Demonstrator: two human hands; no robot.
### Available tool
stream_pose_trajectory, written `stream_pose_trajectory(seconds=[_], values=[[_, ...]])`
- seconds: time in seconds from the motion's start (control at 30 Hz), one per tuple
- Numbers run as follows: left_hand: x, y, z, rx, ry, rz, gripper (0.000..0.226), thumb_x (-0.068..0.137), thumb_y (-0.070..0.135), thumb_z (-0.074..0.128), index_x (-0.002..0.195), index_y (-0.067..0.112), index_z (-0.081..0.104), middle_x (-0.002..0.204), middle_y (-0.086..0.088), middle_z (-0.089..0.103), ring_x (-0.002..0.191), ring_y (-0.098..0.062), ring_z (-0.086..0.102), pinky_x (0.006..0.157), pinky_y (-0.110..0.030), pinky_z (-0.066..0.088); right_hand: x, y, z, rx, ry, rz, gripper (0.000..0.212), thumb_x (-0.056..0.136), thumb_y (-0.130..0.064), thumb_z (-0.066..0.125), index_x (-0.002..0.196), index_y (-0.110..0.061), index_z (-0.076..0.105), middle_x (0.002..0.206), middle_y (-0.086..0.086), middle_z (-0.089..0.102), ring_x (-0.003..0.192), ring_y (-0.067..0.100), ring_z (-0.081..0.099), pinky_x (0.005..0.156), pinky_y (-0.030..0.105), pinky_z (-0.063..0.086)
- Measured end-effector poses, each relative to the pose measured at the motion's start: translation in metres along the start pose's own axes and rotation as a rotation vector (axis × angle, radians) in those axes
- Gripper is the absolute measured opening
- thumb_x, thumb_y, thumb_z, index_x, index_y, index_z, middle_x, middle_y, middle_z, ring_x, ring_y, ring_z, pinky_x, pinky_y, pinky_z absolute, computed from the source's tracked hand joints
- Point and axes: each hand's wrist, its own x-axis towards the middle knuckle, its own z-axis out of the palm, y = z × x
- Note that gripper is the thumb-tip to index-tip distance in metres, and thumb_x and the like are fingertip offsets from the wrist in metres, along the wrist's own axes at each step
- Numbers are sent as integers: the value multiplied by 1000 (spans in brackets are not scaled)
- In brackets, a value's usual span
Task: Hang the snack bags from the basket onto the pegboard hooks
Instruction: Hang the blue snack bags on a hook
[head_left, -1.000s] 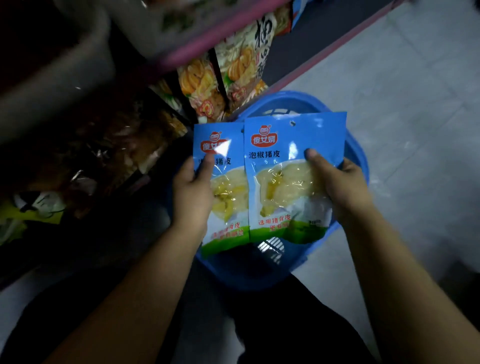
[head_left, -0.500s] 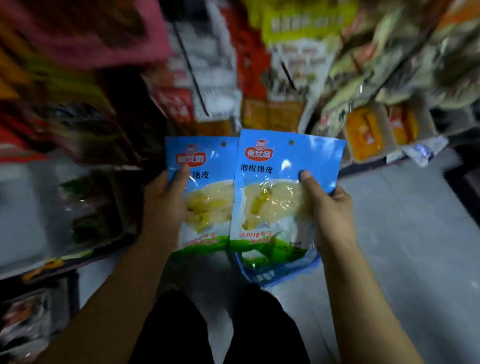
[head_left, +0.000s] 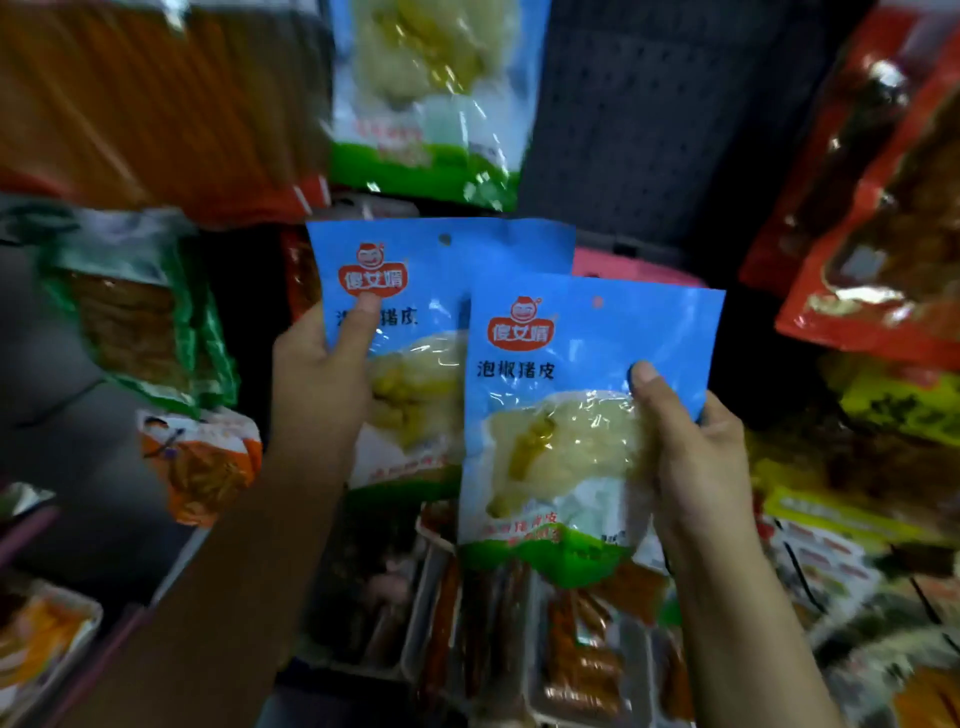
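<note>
Each hand holds a blue snack bag up before the pegboard (head_left: 670, 130): the left hand (head_left: 319, 374) pinches the left bag (head_left: 415, 291), the right hand (head_left: 691, 452) the right bag (head_left: 566, 364). They look light, floppy and slick; better gripped near the punched top hole.

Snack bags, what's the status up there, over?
Left hand grips one blue bag, right hand another. Neither hung yet. Matching bag already hangs above.

Left hand (head_left: 317, 374) gripping blue snack bag (head_left: 415, 291), right hand (head_left: 691, 447) gripping second blue bag (head_left: 587, 343) overlapping it, matching hung bag (head_left: 431, 98) above left hand, pegboard (head_left: 649, 130) above right hand
</note>
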Motion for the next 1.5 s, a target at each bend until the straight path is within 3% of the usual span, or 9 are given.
stream_pose_trajectory(seconds=[0.13, 0.33, 0.43, 0.6, 0.7, 0.83, 0.93, 1.23, 1.5], values=[[41, 31, -16, -97, -24, 34, 16, 92, 28, 57, 83, 29, 71, 87, 11, 75, 83, -10, 72, 68, -28, 57, 13, -23, 45, 26, -6, -74, 12, 87, -17, 66, 78, -14, 72, 72, -3, 75, 60, 10, 69, 50, 21, 52], [88, 72, -30, -221, -98, 138, 14, 82, 34, 60, 83, 31, 74, 93, 5, 76, 92, -21, 71, 83, -45, 55, 25, -49, 95, -21, -84, -186, 8, 85, -25, 69, 83, -27, 76, 85, 3, 77, 76, 22, 73, 65, 35, 58], [106, 88, -30, -306, -158, 128, 16, 83, 28, 59, 84, 28, 75, 94, -1, 76, 91, -24, 71, 85, -46, 54, 29, -59, 114, -81, -119, -229, 8, 82, -29, 71, 84, -24, 76, 82, 5, 77, 77, 26, 73, 69, 41, 58], [133, 114, -21, -364, -260, 77, 18, 91, 20, 57, 83, 19, 72, 89, -6, 76, 85, -23, 72, 87, -48, 54, 38, -77, 131, -85, -69, -294, 7, 83, -23, 70, 80, -22, 76, 74, 4, 76, 65, 17, 71, 56, 31, 54], [145, 129, -12, -305, -301, 138, 21, 90, 33, 60, 89, 16, 70, 88, -6, 76, 83, -24, 73, 78, -42, 58, 41, -86, 133, -61, -28, -311, 7, 83, -22, 70, 79, -19, 76, 73, 7, 75, 63, 20, 71, 54, 30, 53], [152, 142, 0, -296, -293, 219, 18, 91, 30, 60, 87, 15, 69, 85, -3, 76, 80, -20, 73, 69, -34, 59, 40, -93, 132, -37, 16, -335, 11, 82, -21, 71, 74, -14, 74, 72, 9, 75, 63, 22, 71, 53, 30, 54], [153, 148, 7, -254, -255, 283, 17, 91, 30, 61, 81, 18, 68, 83, -2, 76, 79, -19, 73, 73, -38, 60, 40, -99, 131, -38, 39, -361, 14, 82, -19, 71, 69, -14, 73, 67, 6, 73, 59, 17, 69, 49, 26, 52], [164, 166, 21, -152, -220, 326, 18, 90, 29, 62, 75, 19, 66, 83, -7, 74, 75, -22, 72, 74, -52, 58, 49, -108, 132, 18, 9, -328, 11, 83, -16, 70, 75, -9, 74, 75, 15, 74, 66, 30, 71, 59, 39, 58], [171, 161, 19, -90, -162, 308, 23, 89, 28, 63, 75, 10, 65, 84, -15, 73, 79, -30, 71, 75, -55, 56, 61, -100, 138, 20, -14, -333, 12, 81, -18, 72, 70, -18, 75, 69, 11, 74, 62, 26, 71, 56, 35, 56]])
